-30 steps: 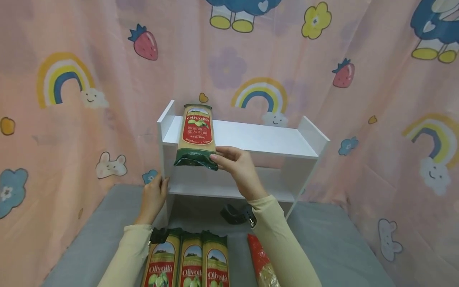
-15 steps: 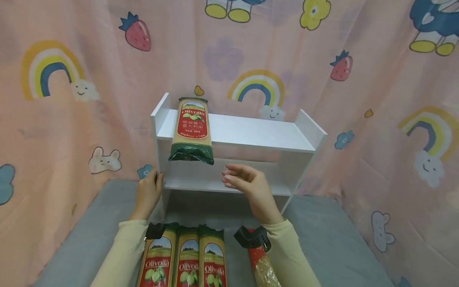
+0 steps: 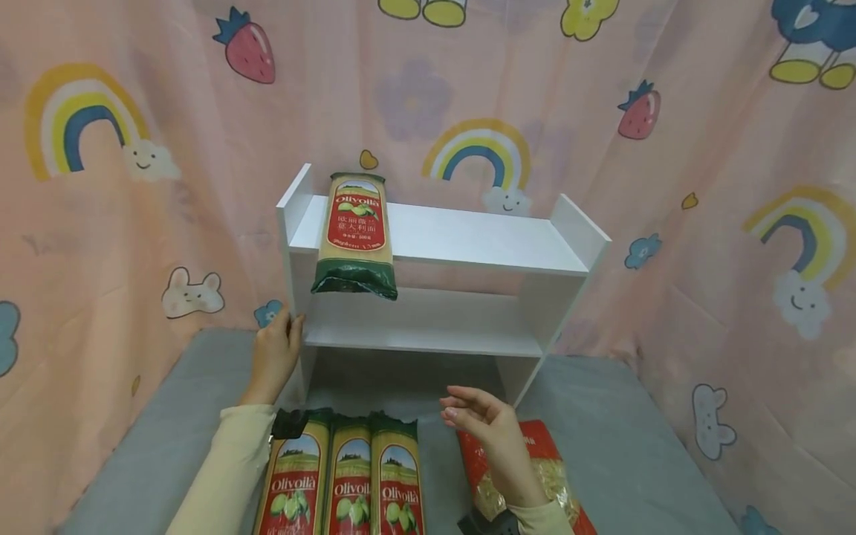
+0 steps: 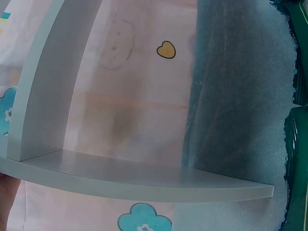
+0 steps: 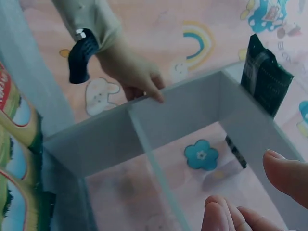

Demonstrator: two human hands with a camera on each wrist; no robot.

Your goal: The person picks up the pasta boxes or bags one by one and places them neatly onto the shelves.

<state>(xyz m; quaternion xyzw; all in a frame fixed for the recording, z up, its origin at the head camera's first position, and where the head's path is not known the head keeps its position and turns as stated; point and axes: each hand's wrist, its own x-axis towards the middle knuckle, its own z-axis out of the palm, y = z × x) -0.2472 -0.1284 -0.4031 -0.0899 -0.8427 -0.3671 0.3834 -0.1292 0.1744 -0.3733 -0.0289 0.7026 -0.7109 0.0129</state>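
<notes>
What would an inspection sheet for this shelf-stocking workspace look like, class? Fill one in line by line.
Surface: grey mat with a white two-tier shelf standing at its back.
Job's things: one Olivoila pasta packet lies on the top shelf, its lower end overhanging the front edge; three more Olivoila packets lie side by side on the mat.
Clutter: a red pasta bag lies under the right forearm.
Hands: left hand holds the shelf's left side panel; right hand hovers above the mat, fingers relaxed, holding nothing.
Cables: nothing seen.
Surroundings: pink curtain printed with rainbows, strawberries and clouds.
</notes>
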